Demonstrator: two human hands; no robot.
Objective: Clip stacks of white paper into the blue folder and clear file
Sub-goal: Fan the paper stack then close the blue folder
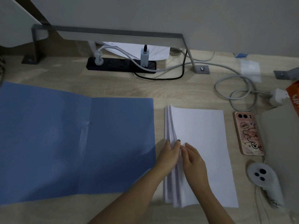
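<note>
White paper stack [200,143] lies on the desk [169,91] right of centre, its long left edge fanned and lifted into several layers. The left hand [169,153] has its grip closed on that fanned edge, with sheets pinched between the fingers. The right hand [194,160] lies just beside it, its grip open and its straight fingers resting flat on the top sheet. The blue folder [64,143] is spread open and flat to the left. Its right edge is just beside the stack with a narrow strip of wood between, and its left side runs out of view.

Just right of the stack lies a phone [248,133] in a pink case that reads "Hello" in a speech bubble. A white controller [265,180] rests nearer the person. An orange packet [293,92] at the right edge carries white letters too cut off to read. Bare wood stretches from the folder back to a black power strip [121,64], and grey cables [234,88] loop to its right.
</note>
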